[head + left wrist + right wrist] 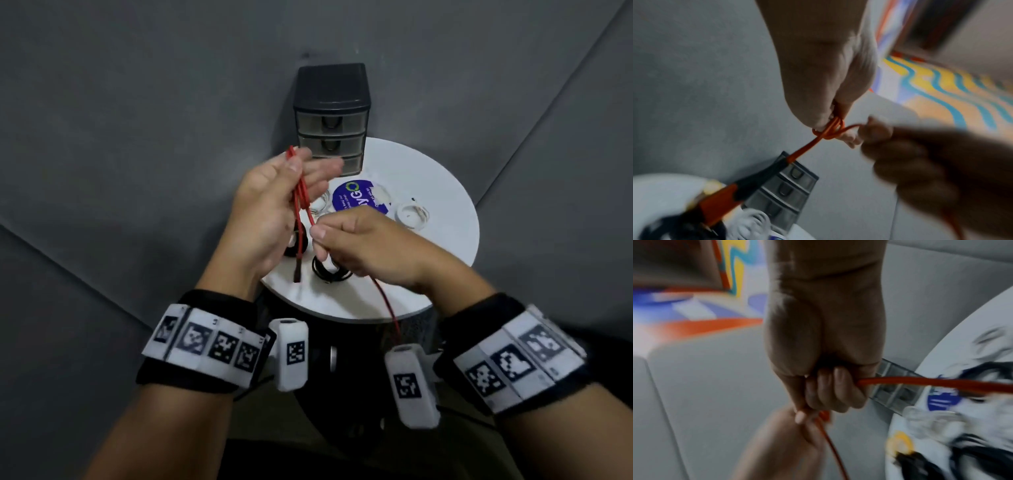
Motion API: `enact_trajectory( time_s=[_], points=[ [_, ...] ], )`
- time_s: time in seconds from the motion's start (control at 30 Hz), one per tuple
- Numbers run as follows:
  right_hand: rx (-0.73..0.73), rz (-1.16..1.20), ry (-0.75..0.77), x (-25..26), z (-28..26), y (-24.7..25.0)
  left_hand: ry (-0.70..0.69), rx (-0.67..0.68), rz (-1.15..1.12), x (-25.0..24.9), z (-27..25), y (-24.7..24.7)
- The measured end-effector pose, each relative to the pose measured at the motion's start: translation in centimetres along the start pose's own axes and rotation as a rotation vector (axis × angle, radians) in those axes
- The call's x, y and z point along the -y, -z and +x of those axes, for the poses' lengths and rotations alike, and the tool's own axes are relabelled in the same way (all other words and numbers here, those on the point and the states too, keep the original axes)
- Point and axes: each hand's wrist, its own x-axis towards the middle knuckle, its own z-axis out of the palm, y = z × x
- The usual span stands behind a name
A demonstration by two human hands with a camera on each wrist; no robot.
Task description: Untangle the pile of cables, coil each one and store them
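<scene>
A red cable (pixel 301 202) is gathered in several loops in my left hand (pixel 301 174), held above the round white table (pixel 442 192). The thumb pinches the loops against the fingers. Its dark-tipped plug (pixel 297 274) hangs below the palm. My right hand (pixel 337 240) is a fist round the free strand, just right of the loops. In the left wrist view the red cable (pixel 830 129) wraps round its own bundle below the left hand (pixel 824 91). From the right hand (pixel 830 386) the red cable (pixel 920 382) trails out to the right.
A dark three-drawer unit (pixel 331 116) stands at the table's far edge, drawers closed. On the table lie two black coils (pixel 329 270), a white coil (pixel 411 214), a clear coil (pixel 320 205) and a blue round sticker (pixel 359 198). A grey sofa surrounds the table.
</scene>
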Motion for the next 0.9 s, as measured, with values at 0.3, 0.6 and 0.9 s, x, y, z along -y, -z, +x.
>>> enact_trajectory(
  time_s=[0.3, 0.6, 0.9],
  points=[
    [-0.293, -0.070, 0.137, 4.9, 1.0, 5.2, 0.107, 0.240, 0.147, -1.2, -0.1, 0.3],
    [-0.067, -0.159, 0.000, 3.7, 0.6, 3.2, -0.142, 0.106, 0.024, -3.0, 1.9, -2.2],
    [-0.183, -0.345, 0.235, 5.7, 0.5, 6.8, -0.055, 0.256, 0.520, -2.6, 2.1, -2.6]
  ],
)
